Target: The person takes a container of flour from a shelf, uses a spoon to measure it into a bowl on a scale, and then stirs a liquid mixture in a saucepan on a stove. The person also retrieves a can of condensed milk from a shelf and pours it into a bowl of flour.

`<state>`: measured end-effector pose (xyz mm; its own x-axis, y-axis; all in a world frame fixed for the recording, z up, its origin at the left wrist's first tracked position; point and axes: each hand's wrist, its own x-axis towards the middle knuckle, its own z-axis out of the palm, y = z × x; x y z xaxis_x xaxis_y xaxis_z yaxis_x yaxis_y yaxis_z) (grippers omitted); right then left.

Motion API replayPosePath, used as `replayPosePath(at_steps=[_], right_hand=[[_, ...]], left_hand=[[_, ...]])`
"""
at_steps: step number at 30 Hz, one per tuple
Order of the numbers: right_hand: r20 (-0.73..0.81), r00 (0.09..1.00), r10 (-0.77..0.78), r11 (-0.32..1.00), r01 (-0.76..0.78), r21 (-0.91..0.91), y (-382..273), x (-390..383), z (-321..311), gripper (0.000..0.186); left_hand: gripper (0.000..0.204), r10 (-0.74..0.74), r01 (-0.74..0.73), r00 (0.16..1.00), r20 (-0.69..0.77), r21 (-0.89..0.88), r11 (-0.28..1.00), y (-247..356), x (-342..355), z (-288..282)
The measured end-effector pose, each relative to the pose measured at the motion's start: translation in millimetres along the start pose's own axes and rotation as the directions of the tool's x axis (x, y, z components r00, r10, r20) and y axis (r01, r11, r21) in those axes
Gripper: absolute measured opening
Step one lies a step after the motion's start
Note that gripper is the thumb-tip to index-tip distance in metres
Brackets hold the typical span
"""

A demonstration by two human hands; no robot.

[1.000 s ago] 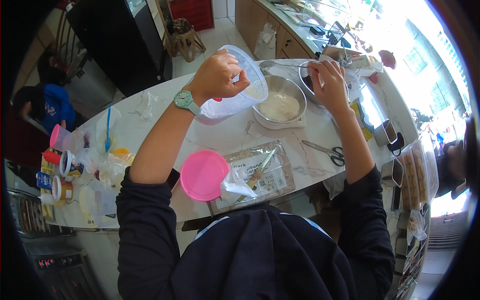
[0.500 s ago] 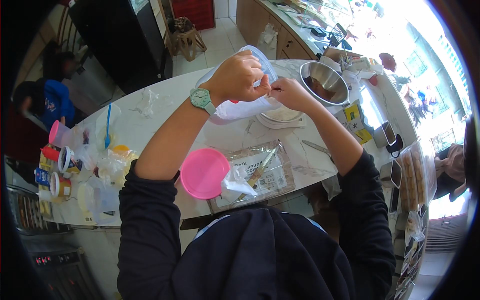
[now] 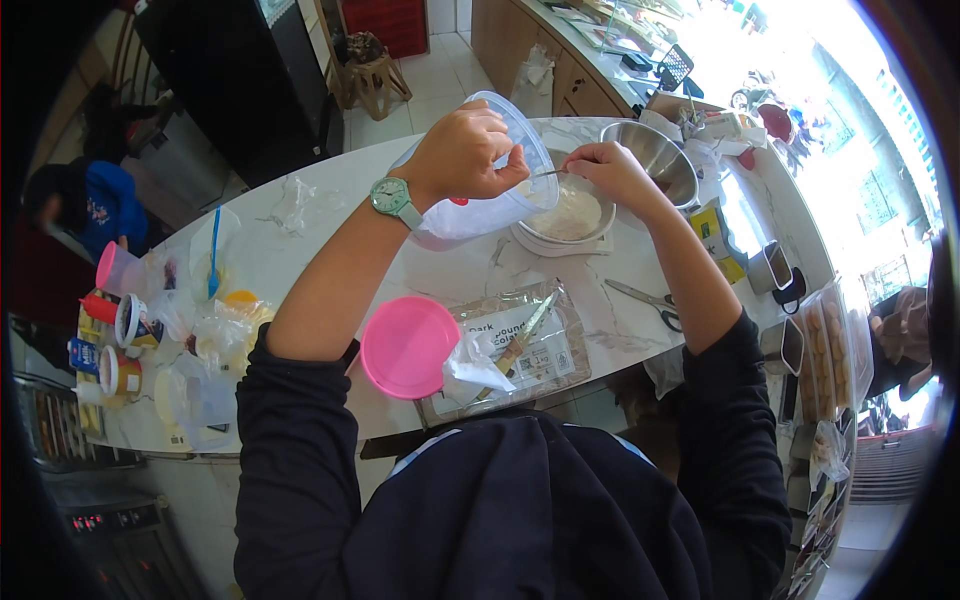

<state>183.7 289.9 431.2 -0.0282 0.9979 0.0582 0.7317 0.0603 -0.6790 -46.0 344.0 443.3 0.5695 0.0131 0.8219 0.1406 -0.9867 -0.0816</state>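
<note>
My left hand point(image 3: 468, 155), closed with the thumb out, grips the rim of a clear plastic tub point(image 3: 533, 133). The tub is tilted toward the right, with white powder and a white liner bag inside. Just right of it, my right hand point(image 3: 610, 172) pinches the thin metal handle of what looks like a spoon point(image 3: 550, 173); its far end is hidden at the tub's mouth. Below both hands, a bowl holding pale flour-like powder point(image 3: 572, 212) rests on a white kitchen scale point(image 3: 565, 248).
A steel bowl point(image 3: 680, 165) stands at the back right. Nearer lie scissors point(image 3: 640, 295), a pink lid point(image 3: 405, 347), and a wrapped chocolate slab point(image 3: 560, 350) with a brush point(image 3: 520, 345) on it. Tubs and bags crowd the left; a person in blue point(image 3: 115, 200) is beyond.
My right hand has moved right, away from my left hand, and the spoon handle now shows. The tub has tipped further over the bowl, and more of the powder is visible.
</note>
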Motion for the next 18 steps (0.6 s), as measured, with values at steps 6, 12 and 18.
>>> replayPosePath(at_steps=[6,12,18], right_hand=[[-0.012,1.000,-0.014,1.000,0.014,-0.022,-3,-4,-2,0.024],[-0.136,0.960,-0.245,0.955,0.215,-0.206,-10,-11,0,0.023],[-0.145,0.988,-0.049,0.999,0.046,-0.022,9,-12,-15,0.022]], left_hand=[[0.031,0.003,-0.003,1.000,0.000,-0.009,1.000,0,3,0],[0.033,-0.001,0.001,1.000,-0.002,-0.017,1.000,0,1,-2],[0.033,-0.028,0.028,1.000,0.011,-0.021,0.999,-1,-3,-4]])
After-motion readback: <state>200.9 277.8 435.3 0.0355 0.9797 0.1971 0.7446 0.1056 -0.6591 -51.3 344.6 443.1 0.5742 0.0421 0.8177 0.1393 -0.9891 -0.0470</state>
